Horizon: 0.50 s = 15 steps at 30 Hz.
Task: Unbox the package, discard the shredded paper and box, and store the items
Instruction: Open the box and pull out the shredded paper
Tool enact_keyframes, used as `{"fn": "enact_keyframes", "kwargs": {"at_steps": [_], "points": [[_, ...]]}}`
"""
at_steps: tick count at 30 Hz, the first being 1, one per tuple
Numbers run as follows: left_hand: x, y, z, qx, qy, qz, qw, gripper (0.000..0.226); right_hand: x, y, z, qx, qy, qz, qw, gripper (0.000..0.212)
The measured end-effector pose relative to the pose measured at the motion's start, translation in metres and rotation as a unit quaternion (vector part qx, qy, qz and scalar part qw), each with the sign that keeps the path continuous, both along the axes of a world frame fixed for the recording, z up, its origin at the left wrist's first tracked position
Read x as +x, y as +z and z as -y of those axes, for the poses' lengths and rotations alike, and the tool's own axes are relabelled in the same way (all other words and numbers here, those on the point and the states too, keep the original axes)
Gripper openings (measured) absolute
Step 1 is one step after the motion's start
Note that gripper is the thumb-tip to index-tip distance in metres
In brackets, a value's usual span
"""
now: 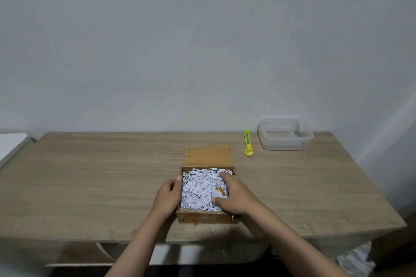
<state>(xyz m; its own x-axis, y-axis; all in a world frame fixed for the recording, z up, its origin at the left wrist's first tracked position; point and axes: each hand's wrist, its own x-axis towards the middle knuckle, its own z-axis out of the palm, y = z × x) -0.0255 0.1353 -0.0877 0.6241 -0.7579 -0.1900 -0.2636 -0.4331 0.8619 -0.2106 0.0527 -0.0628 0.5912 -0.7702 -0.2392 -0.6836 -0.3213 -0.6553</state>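
Note:
A brown cardboard box sits open near the front of the wooden table, its lid flap laid back flat. White shredded paper fills it to the rim. My left hand grips the box's left wall, thumb over the rim. My right hand rests inside on the right, fingers spread and pressed into the paper. A small orange patch shows through the paper beside that hand. Whatever lies under the paper is hidden.
A green and yellow utility knife lies behind the box to the right. A clear plastic container without a lid stands at the back right corner. A white surface adjoins the table's left. Shredded paper lies below the table's right.

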Motion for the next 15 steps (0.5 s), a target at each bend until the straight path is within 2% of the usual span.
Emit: {"fn": "enact_keyframes", "kwargs": {"at_steps": [3,5,7,9,11,15], "points": [[-0.010,0.006,-0.002,-0.057,0.051,-0.036,0.996,0.024,0.005,0.002,0.005,0.028,0.001,-0.014,0.999,0.094],[-0.015,0.009,-0.004,-0.097,0.055,0.037,0.993,0.035,0.008,0.003,0.008,0.037,-0.004,-0.021,0.999,0.096],[-0.023,0.013,-0.005,-0.142,0.031,0.112,0.983,0.032,0.010,0.003,0.010,0.042,-0.011,-0.024,0.999,0.097],[-0.033,0.016,-0.004,-0.151,-0.017,0.137,0.979,0.032,0.013,0.002,0.011,0.060,-0.020,-0.025,0.998,0.098],[-0.039,0.016,0.000,-0.105,-0.064,0.126,0.984,0.041,0.015,0.004,0.012,0.088,-0.032,-0.020,0.995,0.097],[-0.037,0.010,0.015,0.076,-0.160,0.108,0.978,0.072,0.017,0.003,0.016,0.107,-0.036,-0.039,0.993,0.096]]}}
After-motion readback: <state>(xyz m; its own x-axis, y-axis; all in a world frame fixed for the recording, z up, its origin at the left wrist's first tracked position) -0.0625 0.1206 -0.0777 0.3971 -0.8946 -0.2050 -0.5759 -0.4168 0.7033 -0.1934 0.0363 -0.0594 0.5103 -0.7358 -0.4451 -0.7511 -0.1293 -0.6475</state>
